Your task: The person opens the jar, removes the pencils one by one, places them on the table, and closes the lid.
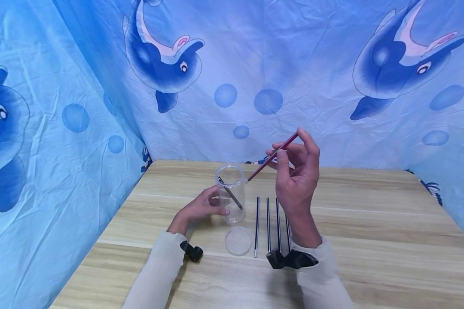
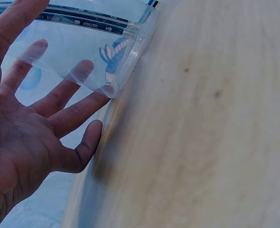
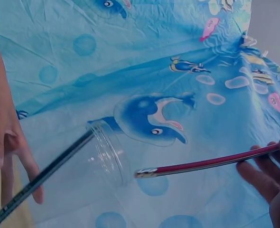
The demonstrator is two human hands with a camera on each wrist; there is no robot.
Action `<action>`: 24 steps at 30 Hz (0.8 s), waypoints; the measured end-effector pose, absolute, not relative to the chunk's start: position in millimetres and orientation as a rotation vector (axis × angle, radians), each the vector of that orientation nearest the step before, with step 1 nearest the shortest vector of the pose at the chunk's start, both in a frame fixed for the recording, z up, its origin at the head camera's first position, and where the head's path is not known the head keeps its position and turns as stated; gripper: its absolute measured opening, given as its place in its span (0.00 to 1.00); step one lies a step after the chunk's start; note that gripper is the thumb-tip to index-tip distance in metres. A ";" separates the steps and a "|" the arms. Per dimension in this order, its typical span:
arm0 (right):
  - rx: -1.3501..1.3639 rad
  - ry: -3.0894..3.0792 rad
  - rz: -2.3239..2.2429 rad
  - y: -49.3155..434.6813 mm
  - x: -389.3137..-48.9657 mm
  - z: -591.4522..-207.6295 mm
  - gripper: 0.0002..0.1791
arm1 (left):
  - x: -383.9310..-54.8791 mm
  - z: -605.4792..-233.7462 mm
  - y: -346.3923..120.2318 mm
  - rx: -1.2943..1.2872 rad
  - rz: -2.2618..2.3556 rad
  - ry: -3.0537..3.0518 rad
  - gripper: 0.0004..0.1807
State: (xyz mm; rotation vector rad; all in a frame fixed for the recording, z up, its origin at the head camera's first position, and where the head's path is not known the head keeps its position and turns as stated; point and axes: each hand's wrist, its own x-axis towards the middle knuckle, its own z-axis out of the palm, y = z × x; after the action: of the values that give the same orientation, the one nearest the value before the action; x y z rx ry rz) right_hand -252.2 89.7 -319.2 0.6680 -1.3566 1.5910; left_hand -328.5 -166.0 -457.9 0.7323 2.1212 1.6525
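Note:
A clear plastic jar (image 1: 232, 193) stands on the table with dark pencils (image 2: 83, 20) leaning inside it. My left hand (image 1: 203, 206) holds the jar low down, thumb on the near side and fingers behind. Up to the right, my right hand (image 1: 298, 176) pinches a red-striped pencil (image 1: 272, 156) between thumb and fingers. That pencil slants down to the left, and its eraser end (image 3: 146, 173) is just outside the jar's rim, apart from it. A round clear lid (image 1: 238, 241) lies in front of the jar.
Several dark pencils (image 1: 257, 227) lie side by side on the wooden table (image 1: 371, 266), partly under my right forearm. A blue dolphin-print cloth (image 1: 243, 56) hangs behind the table and along its left side.

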 end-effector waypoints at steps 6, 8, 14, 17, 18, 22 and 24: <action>0.629 -1.493 1.587 99.0 -253.4 -320.1 0.27 | -329.6 -458.6 -165.6 0.747 1.650 2.130 0.44; 0.609 -1.544 1.584 101.1 -253.9 -321.7 0.27 | -329.3 -458.4 -165.6 0.739 1.652 2.123 0.43; 0.509 -1.789 1.580 112.6 -255.3 -328.3 0.29 | -328.6 -459.5 -166.6 0.718 1.657 2.123 0.40; 0.441 -1.944 1.605 121.3 -256.2 -331.8 0.29 | -328.5 -459.5 -166.3 0.722 1.664 2.115 0.41; 0.419 -2.005 1.604 124.4 -256.4 -333.4 0.29 | -328.4 -459.5 -166.1 0.727 1.664 2.112 0.41; 0.376 -2.245 1.571 136.3 -258.8 -339.8 0.28 | -328.8 -460.0 -165.9 0.743 1.662 2.110 0.43; 0.387 -2.341 1.539 141.6 -261.0 -342.7 0.28 | -329.1 -460.2 -165.7 0.741 1.656 2.119 0.44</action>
State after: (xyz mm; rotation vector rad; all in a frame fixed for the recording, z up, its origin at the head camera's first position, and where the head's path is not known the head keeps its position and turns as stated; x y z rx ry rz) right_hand -261.0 141.6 -342.7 0.3867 -2.3409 1.5386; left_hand -329.1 -165.7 -460.2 0.7410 2.1194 1.6559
